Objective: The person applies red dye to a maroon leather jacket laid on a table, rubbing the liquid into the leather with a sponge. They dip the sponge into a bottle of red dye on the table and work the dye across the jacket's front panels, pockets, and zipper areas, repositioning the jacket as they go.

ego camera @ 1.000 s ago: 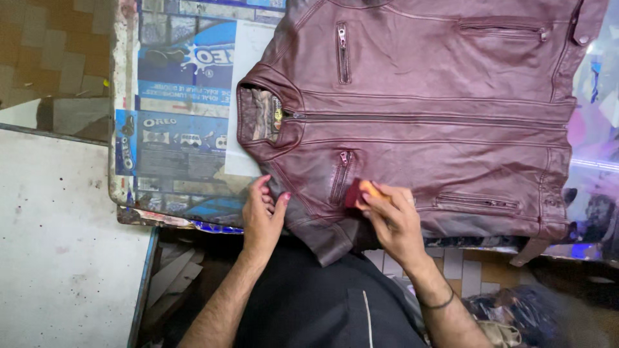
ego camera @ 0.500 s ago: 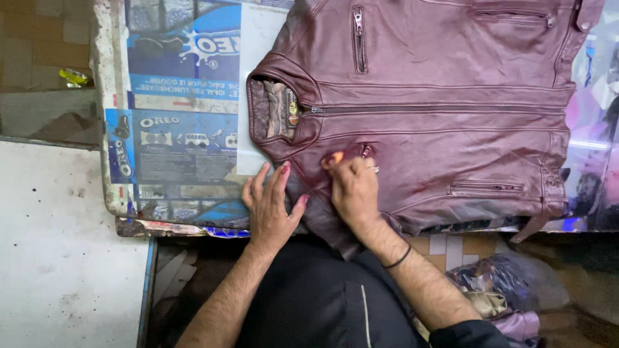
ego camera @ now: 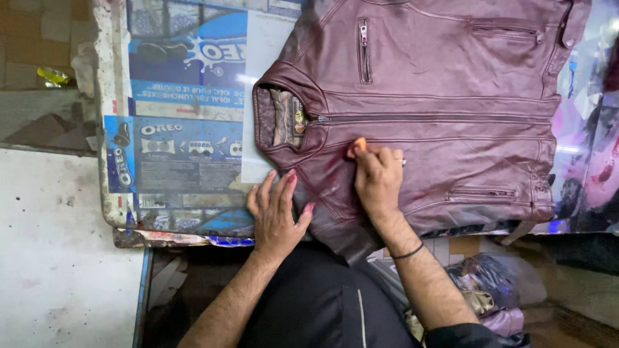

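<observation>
Leather jacket (ego camera: 445, 122), maroon, zipped, flat across the bench's (ego camera: 187, 161) near edge. Likely supple, weighty, slick; best gripped at collar or hem. Left hand (ego camera: 277, 212) splayed flat on its shoulder. Right hand (ego camera: 377, 177) pinches a small orange pad (ego camera: 360, 144) below the zip.

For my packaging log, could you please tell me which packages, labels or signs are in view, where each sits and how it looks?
Flattened snack cartons: covering the table left of the jacket; rectangular panels, blue and white with small pictures.
Neck label: inside the jacket's collar; small, dark with yellowish marks.
Left hand rests flat at the jacket's edge, beside the cartons.
</observation>
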Demonstrator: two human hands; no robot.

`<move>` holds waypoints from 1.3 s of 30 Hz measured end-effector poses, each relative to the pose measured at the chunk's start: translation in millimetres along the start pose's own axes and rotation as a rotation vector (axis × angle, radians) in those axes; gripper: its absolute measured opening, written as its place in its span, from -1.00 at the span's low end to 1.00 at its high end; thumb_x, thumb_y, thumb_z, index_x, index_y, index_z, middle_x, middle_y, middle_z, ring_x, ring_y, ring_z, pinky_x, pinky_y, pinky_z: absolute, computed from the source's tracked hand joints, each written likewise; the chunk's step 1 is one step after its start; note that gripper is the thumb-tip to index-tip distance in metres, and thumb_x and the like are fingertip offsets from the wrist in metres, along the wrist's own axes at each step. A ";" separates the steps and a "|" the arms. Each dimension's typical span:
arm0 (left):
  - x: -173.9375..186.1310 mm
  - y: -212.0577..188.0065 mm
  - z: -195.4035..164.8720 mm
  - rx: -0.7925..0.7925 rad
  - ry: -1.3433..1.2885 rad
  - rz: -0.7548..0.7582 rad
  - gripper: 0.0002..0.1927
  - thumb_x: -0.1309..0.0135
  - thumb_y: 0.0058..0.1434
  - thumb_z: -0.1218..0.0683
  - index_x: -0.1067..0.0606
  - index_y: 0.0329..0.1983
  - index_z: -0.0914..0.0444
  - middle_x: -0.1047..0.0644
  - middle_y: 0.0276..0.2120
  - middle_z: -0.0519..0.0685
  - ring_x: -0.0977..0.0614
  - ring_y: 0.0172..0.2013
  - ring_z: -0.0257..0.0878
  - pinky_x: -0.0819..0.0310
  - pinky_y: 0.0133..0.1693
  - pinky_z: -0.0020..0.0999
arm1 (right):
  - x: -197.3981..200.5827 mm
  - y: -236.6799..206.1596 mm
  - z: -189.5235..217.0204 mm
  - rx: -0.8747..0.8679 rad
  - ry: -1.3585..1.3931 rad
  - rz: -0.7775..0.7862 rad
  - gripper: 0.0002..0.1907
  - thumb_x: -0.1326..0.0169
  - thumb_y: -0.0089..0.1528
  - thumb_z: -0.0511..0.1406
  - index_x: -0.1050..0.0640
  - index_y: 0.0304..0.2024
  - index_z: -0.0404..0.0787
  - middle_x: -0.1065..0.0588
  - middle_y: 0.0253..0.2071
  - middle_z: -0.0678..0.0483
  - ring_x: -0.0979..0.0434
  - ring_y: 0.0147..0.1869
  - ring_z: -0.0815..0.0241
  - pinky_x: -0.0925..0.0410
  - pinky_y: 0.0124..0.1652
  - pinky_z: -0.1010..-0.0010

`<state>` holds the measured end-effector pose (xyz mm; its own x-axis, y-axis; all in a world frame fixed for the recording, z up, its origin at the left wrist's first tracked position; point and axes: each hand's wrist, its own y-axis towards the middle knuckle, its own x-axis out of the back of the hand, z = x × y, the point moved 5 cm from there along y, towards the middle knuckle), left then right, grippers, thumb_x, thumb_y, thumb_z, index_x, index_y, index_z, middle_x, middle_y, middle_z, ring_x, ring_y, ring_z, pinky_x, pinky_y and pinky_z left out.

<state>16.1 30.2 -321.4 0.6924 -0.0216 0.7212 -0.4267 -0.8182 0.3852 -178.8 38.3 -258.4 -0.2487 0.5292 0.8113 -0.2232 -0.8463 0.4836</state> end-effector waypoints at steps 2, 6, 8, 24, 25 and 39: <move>-0.4 -0.4 1.1 0.011 0.003 0.009 -0.13 -0.28 0.20 -0.06 -0.12 0.48 0.18 -0.32 0.39 -0.03 -0.21 0.44 0.06 0.10 0.36 0.22 | -1.1 1.4 2.2 -0.002 0.070 0.035 -0.81 -0.21 0.22 -0.48 -0.65 -0.14 -0.18 -0.53 -0.20 0.02 -0.45 -0.11 -0.01 -0.31 -0.11 0.23; -1.0 -0.6 1.5 0.002 0.000 0.011 -0.12 -0.28 0.20 -0.07 -0.10 0.48 0.16 -0.31 0.40 -0.03 -0.21 0.44 0.07 0.11 0.36 0.23 | 1.4 -2.9 15.1 0.275 0.283 0.379 -0.62 -0.13 0.10 -0.50 -0.65 -0.03 -0.18 -0.57 -0.08 0.02 -0.45 -0.07 0.01 -0.37 -0.07 0.27; -0.8 -0.4 1.6 -0.001 -0.005 0.009 -0.12 -0.28 0.20 -0.07 -0.10 0.48 0.17 -0.31 0.40 -0.03 -0.20 0.44 0.07 0.11 0.36 0.23 | 17.8 -4.2 7.4 0.264 0.200 0.379 -0.62 -0.13 0.06 -0.49 -0.66 -0.09 -0.10 -0.58 -0.07 0.09 -0.47 -0.05 0.06 -0.35 -0.06 0.25; -1.1 -3.2 -1.2 -0.014 0.014 0.006 -0.09 -0.29 0.21 -0.04 -0.05 0.50 0.14 -0.31 0.41 -0.02 -0.21 0.45 0.08 0.12 0.37 0.21 | -9.8 -12.5 24.3 0.366 0.086 0.206 -0.71 -0.21 0.16 -0.39 -0.68 -0.05 -0.15 -0.51 -0.08 0.10 -0.42 -0.05 0.05 -0.30 -0.08 0.20; -0.7 -2.7 -1.5 -0.014 0.013 -0.001 -0.08 -0.30 0.20 -0.04 -0.05 0.50 0.14 -0.31 0.41 -0.03 -0.22 0.45 0.08 0.11 0.37 0.21 | -10.3 -9.7 21.4 0.269 0.035 0.184 -0.74 -0.22 0.17 -0.39 -0.69 -0.08 -0.12 -0.52 -0.10 0.12 -0.41 -0.07 0.06 -0.28 -0.11 0.18; -1.3 -3.5 0.6 -0.005 0.007 0.022 -0.05 -0.29 0.20 -0.04 0.00 0.52 0.14 -0.30 0.41 -0.01 -0.20 0.45 0.09 0.13 0.36 0.22 | -5.8 -3.7 -1.9 0.098 -0.089 0.117 -0.82 -0.27 0.22 -0.29 -0.67 -0.12 -0.08 -0.51 -0.16 0.09 -0.43 -0.14 0.03 -0.24 -0.18 0.16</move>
<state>17.0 32.8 -324.0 0.6787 -0.0357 0.7335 -0.4449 -0.8147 0.3720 -178.3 38.5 -265.5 -0.1822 0.4233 0.8875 -0.1034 -0.9058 0.4108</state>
